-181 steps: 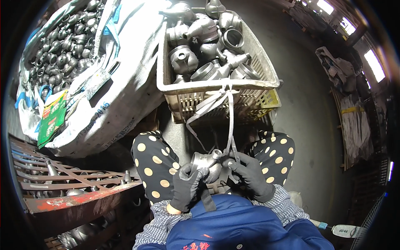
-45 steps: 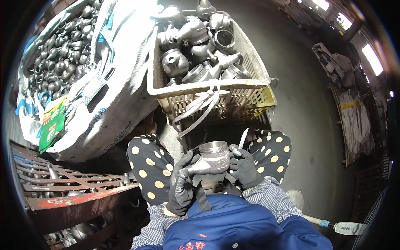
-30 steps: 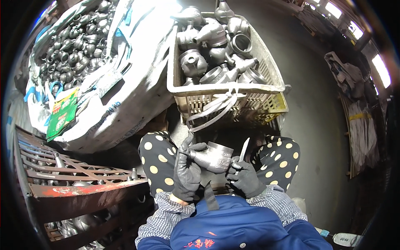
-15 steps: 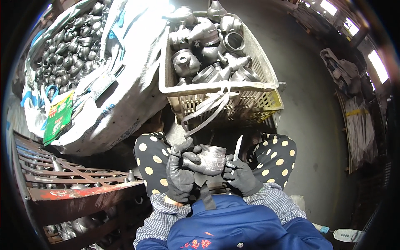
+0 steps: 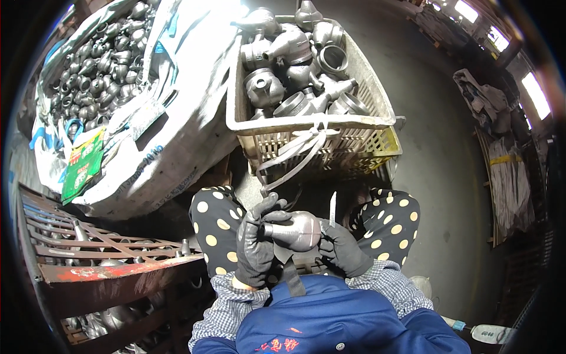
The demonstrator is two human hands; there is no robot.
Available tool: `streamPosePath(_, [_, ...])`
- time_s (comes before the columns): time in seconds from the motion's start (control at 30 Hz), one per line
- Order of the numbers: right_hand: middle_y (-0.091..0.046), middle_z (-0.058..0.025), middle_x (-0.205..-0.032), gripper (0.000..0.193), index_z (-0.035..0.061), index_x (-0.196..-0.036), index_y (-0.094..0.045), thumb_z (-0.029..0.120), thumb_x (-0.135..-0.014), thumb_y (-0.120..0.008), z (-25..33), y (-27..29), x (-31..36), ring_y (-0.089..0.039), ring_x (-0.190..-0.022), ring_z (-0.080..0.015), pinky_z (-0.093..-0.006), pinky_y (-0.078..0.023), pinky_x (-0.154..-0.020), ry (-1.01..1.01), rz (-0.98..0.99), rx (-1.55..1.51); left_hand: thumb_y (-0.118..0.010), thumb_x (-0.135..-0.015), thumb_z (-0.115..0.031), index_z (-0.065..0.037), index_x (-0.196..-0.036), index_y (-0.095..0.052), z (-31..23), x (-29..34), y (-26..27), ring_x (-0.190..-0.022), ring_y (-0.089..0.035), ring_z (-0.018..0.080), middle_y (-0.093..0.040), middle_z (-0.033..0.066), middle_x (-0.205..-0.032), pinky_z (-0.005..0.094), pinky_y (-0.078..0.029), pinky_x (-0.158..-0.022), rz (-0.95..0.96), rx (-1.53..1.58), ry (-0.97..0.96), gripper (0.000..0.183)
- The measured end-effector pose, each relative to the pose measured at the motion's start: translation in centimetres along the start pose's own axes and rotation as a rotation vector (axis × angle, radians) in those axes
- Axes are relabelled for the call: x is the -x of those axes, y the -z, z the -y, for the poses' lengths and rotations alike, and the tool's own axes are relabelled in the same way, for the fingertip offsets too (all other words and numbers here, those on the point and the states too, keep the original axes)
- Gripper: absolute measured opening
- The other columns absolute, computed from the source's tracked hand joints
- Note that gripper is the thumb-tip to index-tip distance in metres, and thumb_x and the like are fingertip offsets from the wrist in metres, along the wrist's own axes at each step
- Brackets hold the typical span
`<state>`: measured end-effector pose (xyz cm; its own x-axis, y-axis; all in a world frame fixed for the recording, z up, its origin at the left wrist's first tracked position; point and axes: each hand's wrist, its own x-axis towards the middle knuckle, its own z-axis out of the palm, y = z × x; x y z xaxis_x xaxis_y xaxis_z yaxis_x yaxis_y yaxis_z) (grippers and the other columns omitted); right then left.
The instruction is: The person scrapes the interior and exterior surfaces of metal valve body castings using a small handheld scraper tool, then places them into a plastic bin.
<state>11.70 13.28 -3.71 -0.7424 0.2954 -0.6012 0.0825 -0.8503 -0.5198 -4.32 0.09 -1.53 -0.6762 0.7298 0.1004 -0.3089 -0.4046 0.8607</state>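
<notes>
A grey metal pipe fitting (image 5: 299, 231), bulbous with a narrow neck, lies sideways above my lap. My left hand (image 5: 254, 251), in a dark glove, grips it at the neck end with fingers over the top. At its rounded right end is my right hand (image 5: 342, 251), also gloved and closed round a thin, pale, blade-like tool (image 5: 333, 207) that points up and away from me. The tool's lower part is hidden in the fist. Whether the right fingers touch the fitting, I cannot tell.
Ahead stands a pale plastic crate (image 5: 386, 112) piled with similar larger fittings. A big white woven sack (image 5: 194, 118) at the left holds many small fittings. Nearer on the left is a rusty metal rack (image 5: 118, 271) with more parts. Bundled sheeting (image 5: 508, 177) rests at the far right.
The fitting has turned in my left hand: its threaded open end faced away before, and now its smooth rounded side shows. The blade-like tool has shifted slightly left and lower.
</notes>
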Motion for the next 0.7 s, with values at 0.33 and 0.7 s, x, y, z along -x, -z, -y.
streamPosePath(0.33, [-0.046, 0.0032, -0.064, 0.029, 0.007, -0.1, -0.056, 0.034, -0.101, -0.048, 0.3, -0.8, 0.5, -0.031, -0.04, -0.004, -0.0204, -0.022, -0.036, 0.039, -0.123, 0.204, -0.043, -0.099, -0.042, 0.0, -0.133, -0.046, 1.1, -0.6, 1.4, -0.111, -0.058, 0.0341, -0.061, 0.0244, -0.115, 0.0492, -0.048, -0.098, -0.132, 0.485, 0.178, 0.054])
streamPosePath(0.7, [-0.056, 0.0029, -0.074, 0.038, 0.0047, -0.135, -0.049, 0.022, -0.101, -0.049, 0.7, -0.1, 1.0, -0.034, -0.045, -0.001, -0.0165, -0.024, -0.039, 0.062, 0.058, 0.108, -0.047, -0.099, -0.038, 0.0, -0.13, -0.049, 1.5, -0.7, 1.8, -0.113, -0.056, 0.0314, -0.062, 0.019, -0.115, 0.0487, -0.045, -0.101, -0.176, 0.607, 0.225, 0.049])
